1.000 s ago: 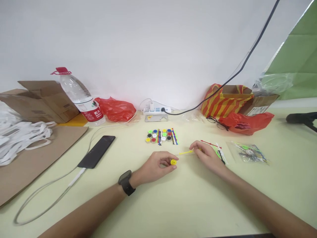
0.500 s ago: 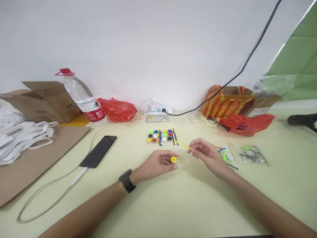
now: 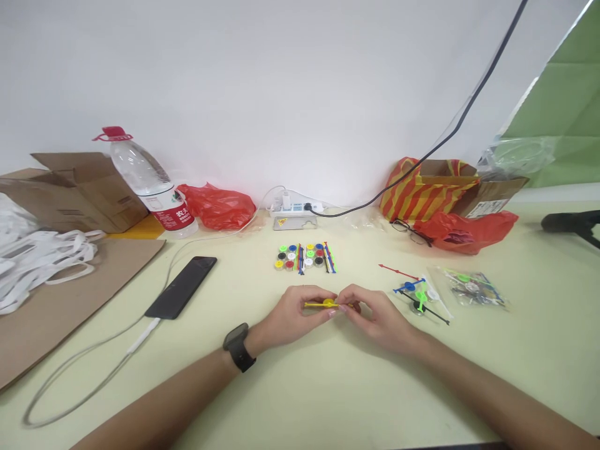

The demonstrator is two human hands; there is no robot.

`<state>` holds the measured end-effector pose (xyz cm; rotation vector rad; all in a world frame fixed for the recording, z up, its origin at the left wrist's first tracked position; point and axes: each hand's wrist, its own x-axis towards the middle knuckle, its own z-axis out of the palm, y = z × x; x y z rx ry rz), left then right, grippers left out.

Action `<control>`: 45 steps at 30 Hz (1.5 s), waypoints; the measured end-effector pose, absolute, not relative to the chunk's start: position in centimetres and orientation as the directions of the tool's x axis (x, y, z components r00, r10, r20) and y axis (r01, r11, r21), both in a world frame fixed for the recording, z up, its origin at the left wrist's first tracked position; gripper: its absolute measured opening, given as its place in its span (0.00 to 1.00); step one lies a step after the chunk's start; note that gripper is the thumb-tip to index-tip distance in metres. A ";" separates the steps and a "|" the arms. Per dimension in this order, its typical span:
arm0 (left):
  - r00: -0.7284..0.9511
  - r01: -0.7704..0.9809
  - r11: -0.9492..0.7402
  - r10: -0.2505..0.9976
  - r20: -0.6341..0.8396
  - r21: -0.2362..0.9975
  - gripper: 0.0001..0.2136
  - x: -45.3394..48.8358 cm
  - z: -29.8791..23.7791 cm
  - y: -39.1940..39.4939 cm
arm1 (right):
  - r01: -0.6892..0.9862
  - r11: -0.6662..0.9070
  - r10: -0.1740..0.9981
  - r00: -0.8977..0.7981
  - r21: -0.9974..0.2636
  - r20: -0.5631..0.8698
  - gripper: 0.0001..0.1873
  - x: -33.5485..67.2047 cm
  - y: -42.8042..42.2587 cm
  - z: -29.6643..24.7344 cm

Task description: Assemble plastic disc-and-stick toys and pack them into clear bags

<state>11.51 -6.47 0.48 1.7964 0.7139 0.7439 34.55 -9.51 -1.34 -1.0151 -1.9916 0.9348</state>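
Head view, left hand (image 3: 288, 315) fingers pinched on yellow disc (image 3: 329, 303), right hand (image 3: 380, 317) fingers pinching yellow stick (image 3: 313, 305), hands meeting

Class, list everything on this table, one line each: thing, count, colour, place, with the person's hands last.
yellow disc: one, yellow, pinched by left fingers, centre
yellow stick: one, yellow, level at the disc, right fingers on its end
sorted discs and sticks: one cluster, mixed colours, behind the hands
loose pieces: several, blue, green, black, right of the hands
clear packet: one, transparent, further right
phone: one, black, left of the hands
water bottle: one, clear with red cap, back left
cardboard box: one, brown, back left
red bag: one, red, beside the bottle
power strip: one, white, back centre
glasses: one pair, dark, back right
left hand: one, watch on wrist
right hand: one, bare wrist
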 end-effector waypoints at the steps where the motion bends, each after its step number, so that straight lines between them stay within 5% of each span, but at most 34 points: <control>1: 0.634 0.132 -0.329 0.753 0.176 0.935 0.12 11.5 0.5 -6.5 | 0.379 0.458 0.851 -0.449 -0.804 0.273 0.06 34.6 -9.5 -1.4; 12: 0.570 0.152 -0.448 0.768 0.293 0.881 0.13 11.4 -0.5 -6.4 | 0.476 0.731 0.681 -0.557 -0.490 0.476 0.09 35.1 -9.1 -1.8; 21: 0.597 0.267 -0.708 0.654 0.464 0.654 0.14 11.2 -0.3 -6.6 | 0.464 0.790 0.613 -0.582 -0.401 0.534 0.09 35.0 -9.2 -1.7; 32: 0.574 0.257 -0.780 0.598 0.559 0.571 0.12 11.2 -0.7 -6.7 | 0.527 0.800 0.589 -0.604 -0.286 0.537 0.10 34.9 -9.3 -1.1; 40: 0.635 0.321 -0.732 0.637 0.436 0.602 0.09 11.1 -0.1 -7.1 | 0.514 0.761 0.648 -0.582 -0.395 0.492 0.09 35.1 -9.2 -1.1; 45: 0.577 0.221 -0.577 0.727 0.372 0.786 0.14 11.2 0.3 -7.1 | 0.421 0.701 0.705 -0.529 -0.576 0.472 0.10 35.4 -9.0 -0.5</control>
